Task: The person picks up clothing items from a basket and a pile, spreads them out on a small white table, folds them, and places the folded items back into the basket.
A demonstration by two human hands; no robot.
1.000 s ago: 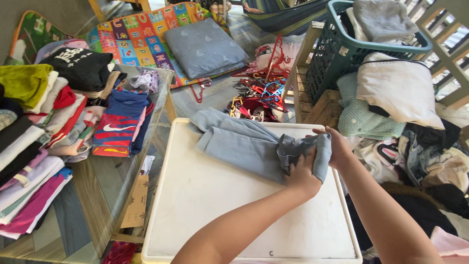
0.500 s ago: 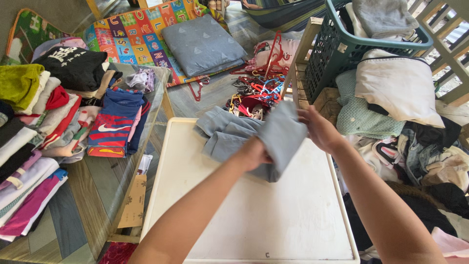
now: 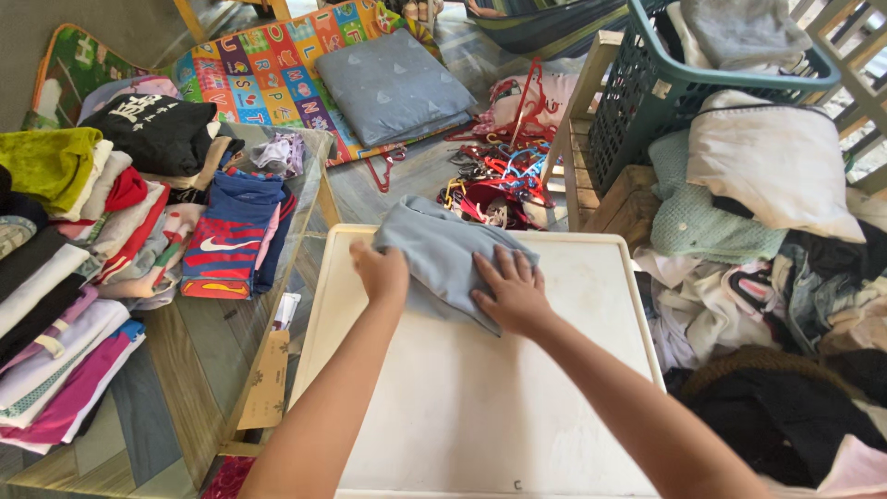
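Note:
A pale blue garment (image 3: 439,249) lies folded in half at the far left of the white table top (image 3: 480,407). My left hand (image 3: 382,273) rests with curled fingers on the garment's left edge. My right hand (image 3: 511,291) lies flat on its right part, fingers spread, pressing it down. Both forearms reach in from the bottom of the view.
A low glass-topped table (image 3: 194,370) on the left carries stacks of folded clothes (image 3: 83,231). A teal laundry basket (image 3: 647,92) and a heap of unfolded clothes (image 3: 776,240) fill the right. Coloured hangers (image 3: 499,180), a grey cushion (image 3: 393,83) and a play mat lie on the floor beyond.
The right end of the garment was lifted and folded over to the left. Both hands moved left and came down flat on the folded piece.

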